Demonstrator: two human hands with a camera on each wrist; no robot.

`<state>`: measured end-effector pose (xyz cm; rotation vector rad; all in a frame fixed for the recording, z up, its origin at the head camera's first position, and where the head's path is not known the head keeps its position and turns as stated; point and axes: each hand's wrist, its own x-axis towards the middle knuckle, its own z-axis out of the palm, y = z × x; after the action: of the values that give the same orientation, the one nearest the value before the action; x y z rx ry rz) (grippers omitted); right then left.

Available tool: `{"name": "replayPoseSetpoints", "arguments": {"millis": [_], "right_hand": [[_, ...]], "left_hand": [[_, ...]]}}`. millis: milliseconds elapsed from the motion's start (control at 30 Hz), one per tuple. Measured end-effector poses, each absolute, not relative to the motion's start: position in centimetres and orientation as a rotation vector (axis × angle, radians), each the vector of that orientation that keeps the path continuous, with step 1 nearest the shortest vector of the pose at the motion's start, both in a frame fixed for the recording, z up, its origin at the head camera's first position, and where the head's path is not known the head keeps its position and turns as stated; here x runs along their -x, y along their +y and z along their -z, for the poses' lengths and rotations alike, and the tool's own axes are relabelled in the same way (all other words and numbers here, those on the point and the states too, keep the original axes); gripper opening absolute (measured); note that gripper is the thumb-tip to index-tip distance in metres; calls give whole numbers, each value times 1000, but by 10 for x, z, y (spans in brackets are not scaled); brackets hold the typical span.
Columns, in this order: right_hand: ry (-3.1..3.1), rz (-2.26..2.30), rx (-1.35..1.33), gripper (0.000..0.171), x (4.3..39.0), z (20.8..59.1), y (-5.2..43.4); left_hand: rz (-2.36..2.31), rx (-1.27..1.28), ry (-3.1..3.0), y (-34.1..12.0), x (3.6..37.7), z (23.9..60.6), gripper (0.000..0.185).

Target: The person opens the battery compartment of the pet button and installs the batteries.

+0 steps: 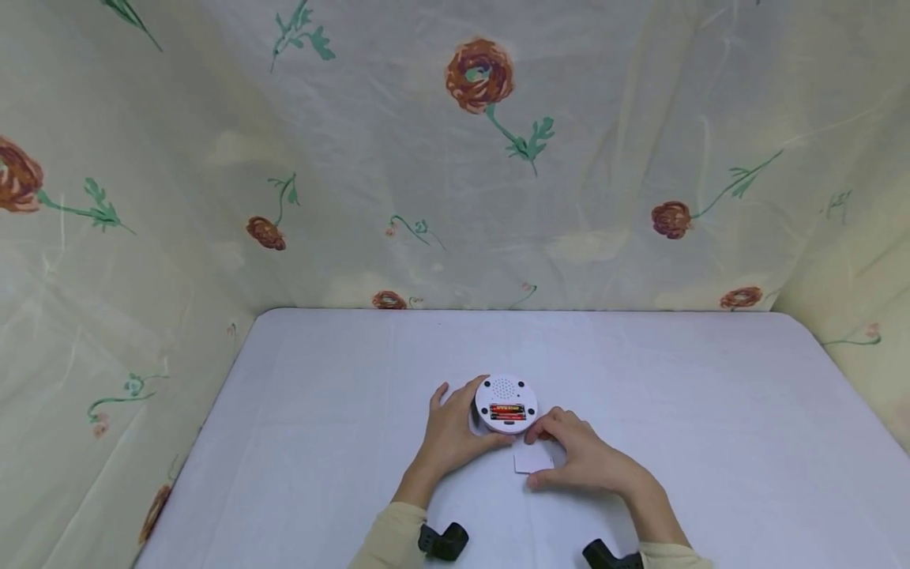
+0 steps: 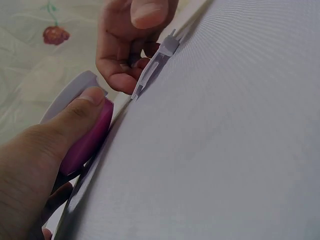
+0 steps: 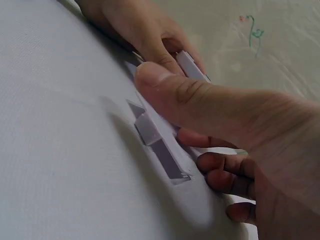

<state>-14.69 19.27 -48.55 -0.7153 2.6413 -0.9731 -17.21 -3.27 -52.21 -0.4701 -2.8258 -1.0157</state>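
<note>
In the head view my left hand (image 1: 455,431) grips a round white device (image 1: 503,387) by its side, thumb at the near edge and fingers round the far side. Two red batteries (image 1: 508,412) lie in the device's open compartment, facing up. Its lower body shows magenta (image 2: 89,142) in the left wrist view. My right hand (image 1: 586,454) spans a small white battery cover (image 1: 533,458) close over the table, just nearer than the device. Its bent fingers are right at the cover's far edge, while the thumb (image 2: 150,12) stands off from it. The cover shows a raised tab (image 3: 148,130).
A white cloth covers the table (image 1: 341,379), which has rounded far corners. Flower-printed curtains (image 1: 583,95) hang behind it and on both sides. Black wrist cameras (image 1: 444,543) are strapped at both sleeves.
</note>
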Motion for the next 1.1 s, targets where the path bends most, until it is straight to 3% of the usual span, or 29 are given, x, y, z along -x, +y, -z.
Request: {"name": "replayPoseSetpoints", "arguments": {"millis": [367, 1100], "right_hand": [[2723, 885, 835, 29, 147, 490, 191], [2665, 1080, 736, 28, 151, 484, 201]], "left_hand": [[999, 472, -2835, -33, 172, 521, 95], [1016, 476, -2800, -32, 173, 524, 96]]}}
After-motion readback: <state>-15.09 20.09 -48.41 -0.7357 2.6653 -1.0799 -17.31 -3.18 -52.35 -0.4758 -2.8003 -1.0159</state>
